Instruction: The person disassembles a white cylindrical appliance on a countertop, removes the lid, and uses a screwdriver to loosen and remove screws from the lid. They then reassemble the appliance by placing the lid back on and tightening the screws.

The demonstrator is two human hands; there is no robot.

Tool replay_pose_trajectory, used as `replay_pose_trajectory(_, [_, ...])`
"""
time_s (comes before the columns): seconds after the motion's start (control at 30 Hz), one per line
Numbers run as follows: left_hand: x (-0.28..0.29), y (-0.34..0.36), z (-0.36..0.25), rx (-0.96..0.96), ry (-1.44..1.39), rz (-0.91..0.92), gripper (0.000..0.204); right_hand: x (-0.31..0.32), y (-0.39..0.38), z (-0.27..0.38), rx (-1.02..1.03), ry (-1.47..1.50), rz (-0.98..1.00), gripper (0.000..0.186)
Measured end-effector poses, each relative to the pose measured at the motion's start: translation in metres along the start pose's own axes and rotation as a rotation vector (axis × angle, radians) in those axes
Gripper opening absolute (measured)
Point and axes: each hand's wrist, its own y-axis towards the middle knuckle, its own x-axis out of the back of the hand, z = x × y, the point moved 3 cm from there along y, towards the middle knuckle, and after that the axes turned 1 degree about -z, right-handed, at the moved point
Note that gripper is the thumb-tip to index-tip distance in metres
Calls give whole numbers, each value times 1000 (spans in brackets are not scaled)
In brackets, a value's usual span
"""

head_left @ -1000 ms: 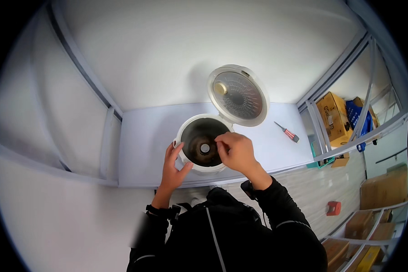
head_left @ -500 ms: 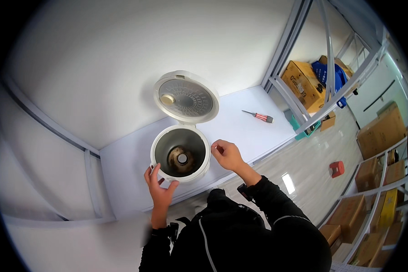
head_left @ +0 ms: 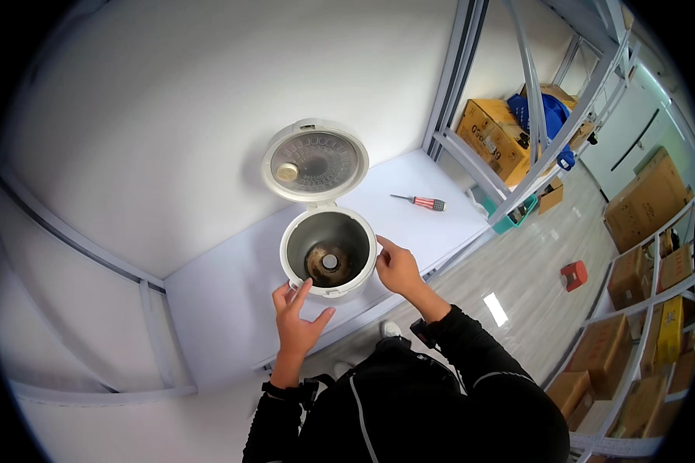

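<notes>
A white rice cooker (head_left: 287, 272) stands on the table with its lid (head_left: 323, 163) swung up and back. Its inner pot is out, so the grey cavity shows a brown-stained bottom with a round light piece in the centre. At the near left rim, my left hand (head_left: 298, 324) touches the cooker with its fingertips, fingers and thumb spread. My right hand (head_left: 400, 272) is at the cooker's right side, its fingers curled against the rim. The undersides of the right fingers are hidden.
On the light table (head_left: 232, 309) a screwdriver (head_left: 426, 203) with a red-striped handle lies right of the cooker. A wall rises behind, and metal frame posts (head_left: 454, 77) flank the table. Cardboard boxes (head_left: 606, 351) fill shelves at right; a red stool (head_left: 574, 275) stands on the floor.
The cooker has turned and shifted right on the table, its body swinging right more than the lid. Both hands have moved with it; the right hand has come against the rim. The view has shifted slightly.
</notes>
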Motion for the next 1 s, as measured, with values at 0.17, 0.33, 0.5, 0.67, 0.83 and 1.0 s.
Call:
replay_pose_trajectory(0.17, [-36,14,-12,-86,67,-36,64,31,21,-31,-17,9,14,47])
replay_pose_trajectory(0.33, [-85,21,-38,29,44,-89,51,73,50,-55,20,24,142,43])
replay_pose_trajectory(0.5, [-129,24,-61,13,55,-142,50,106,93,-119,41,-12,85,37])
replay_pose_trajectory(0.67, [-153,23,-81,28,107,-163,51,112,137,-193,-8,-341,10,62])
replay_pose_trajectory(0.83, [-162,26,-95,3,103,-226,55,92,148,-231,-51,-477,145,52])
replay_pose_trajectory(1.0, [-161,24,-105,-16,119,-211,50,81,150,-246,-84,-466,299,44])
